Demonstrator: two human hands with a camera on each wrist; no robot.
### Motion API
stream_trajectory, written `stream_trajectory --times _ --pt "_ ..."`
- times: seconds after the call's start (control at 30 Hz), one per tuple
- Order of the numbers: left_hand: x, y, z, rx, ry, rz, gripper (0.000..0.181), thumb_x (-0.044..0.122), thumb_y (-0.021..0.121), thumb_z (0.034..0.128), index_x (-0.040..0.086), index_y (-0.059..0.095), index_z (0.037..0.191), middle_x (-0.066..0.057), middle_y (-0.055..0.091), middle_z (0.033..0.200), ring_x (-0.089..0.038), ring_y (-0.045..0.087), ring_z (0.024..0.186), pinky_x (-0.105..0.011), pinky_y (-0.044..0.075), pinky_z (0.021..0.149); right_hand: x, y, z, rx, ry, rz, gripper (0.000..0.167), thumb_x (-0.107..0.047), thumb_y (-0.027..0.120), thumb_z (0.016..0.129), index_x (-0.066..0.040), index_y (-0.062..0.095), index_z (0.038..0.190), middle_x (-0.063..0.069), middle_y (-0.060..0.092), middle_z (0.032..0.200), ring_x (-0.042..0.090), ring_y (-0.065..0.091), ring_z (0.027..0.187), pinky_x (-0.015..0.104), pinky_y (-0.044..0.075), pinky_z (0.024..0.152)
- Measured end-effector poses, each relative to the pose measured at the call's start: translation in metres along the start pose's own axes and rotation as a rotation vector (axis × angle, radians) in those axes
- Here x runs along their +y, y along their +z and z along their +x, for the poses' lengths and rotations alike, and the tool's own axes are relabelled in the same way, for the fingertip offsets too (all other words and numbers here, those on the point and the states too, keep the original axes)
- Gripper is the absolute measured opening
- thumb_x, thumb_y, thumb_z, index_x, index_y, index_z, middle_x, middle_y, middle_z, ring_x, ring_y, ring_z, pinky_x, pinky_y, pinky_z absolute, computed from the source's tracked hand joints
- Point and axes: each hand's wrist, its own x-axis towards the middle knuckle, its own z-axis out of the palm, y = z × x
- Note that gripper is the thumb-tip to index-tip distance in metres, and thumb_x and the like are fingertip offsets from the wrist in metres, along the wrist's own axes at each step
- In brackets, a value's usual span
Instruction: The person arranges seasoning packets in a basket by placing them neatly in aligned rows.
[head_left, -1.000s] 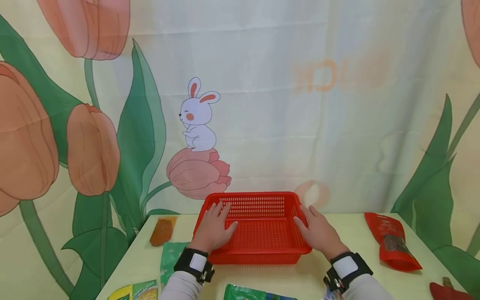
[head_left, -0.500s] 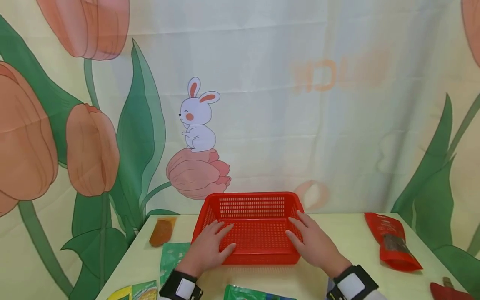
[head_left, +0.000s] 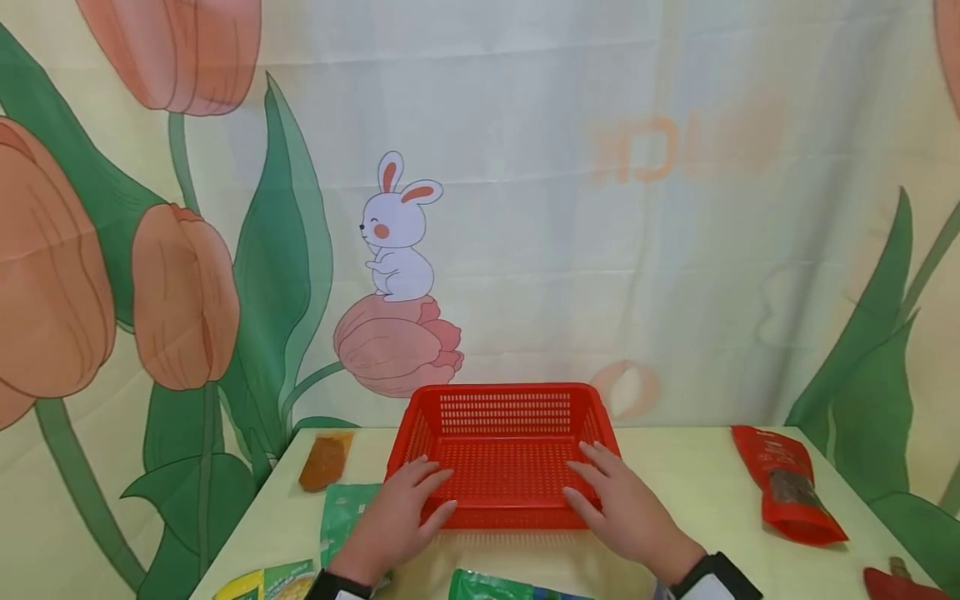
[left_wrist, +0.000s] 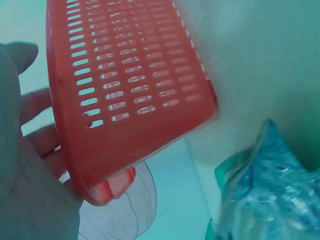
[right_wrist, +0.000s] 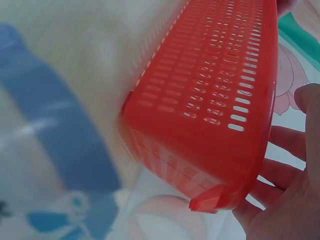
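A red plastic basket [head_left: 510, 467] with slotted walls stands upright on the table, nothing inside it. Over its near left corner lies my left hand [head_left: 397, 517], fingers spread and relaxed. My right hand [head_left: 626, 512] is at the near right corner in the same way, fingertips over the rim. In the left wrist view, fingers of the left hand [left_wrist: 35, 145] show behind the basket's rim [left_wrist: 57, 100]. The right wrist view has the right hand [right_wrist: 285, 185] beside the rim [right_wrist: 270, 115]. Whether either hand touches the basket, I cannot tell.
Left on the table [head_left: 262, 517] are a brown packet [head_left: 325, 462], a green packet [head_left: 347, 512] and a yellow-green packet [head_left: 285, 582]. A green pack [head_left: 491, 586] lies at the front edge. To the right are a red pouch [head_left: 787, 483] and a dark red item [head_left: 896, 586].
Both hands have drawn back toward the near side of the basket, from its side rims to its near corners. The basket stays in about the same place.
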Motion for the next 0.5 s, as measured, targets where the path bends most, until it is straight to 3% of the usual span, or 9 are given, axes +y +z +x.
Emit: stream_trajectory --times 0.13,0.2,0.37,0.5 --pt "-0.005 0.003 -0.003 0.079 -0.051 0.012 0.054 0.044 0.068 0.0958 0.014 0.063 0.14 -0.008 0.059 0.147 -0.033 0.046 0.144 -0.058 0.046 0.111 0.002 0.0 -0.003 0.011 0.015 -0.008 0.052 -0.048 0.067 0.097 -0.015 0.065 0.137 0.007 0.049 0.157 0.032 0.04 0.15 0.056 0.048 0.109" --pt "-0.007 0.003 -0.004 0.094 -0.046 0.02 0.054 0.044 0.07 0.095 0.013 0.064 0.138 -0.008 0.06 0.146 -0.033 0.047 0.143 -0.057 0.047 0.11 0.004 0.0 -0.004 0.011 0.021 -0.013 0.054 -0.051 0.067 0.095 -0.016 0.066 0.136 0.006 0.05 0.156 0.031 0.041 0.149 0.055 0.049 0.108" --pt "-0.011 0.004 -0.007 -0.004 0.001 0.013 0.054 0.047 0.073 0.0917 0.013 0.068 0.134 -0.007 0.062 0.143 -0.033 0.049 0.141 -0.057 0.05 0.107 0.005 0.0 -0.01 -0.024 -0.008 0.013 0.058 -0.059 0.07 0.09 -0.018 0.07 0.131 0.001 0.059 0.147 0.027 0.05 0.143 0.051 0.054 0.103" --pt "-0.013 0.005 -0.008 -0.039 0.006 -0.012 0.046 0.042 0.073 0.0929 0.014 0.07 0.129 -0.007 0.067 0.135 -0.033 0.054 0.135 -0.059 0.048 0.109 0.006 0.0 -0.012 -0.055 -0.093 0.004 0.052 -0.057 0.07 0.092 -0.018 0.072 0.127 -0.001 0.071 0.129 0.022 0.065 0.123 0.046 0.058 0.098"
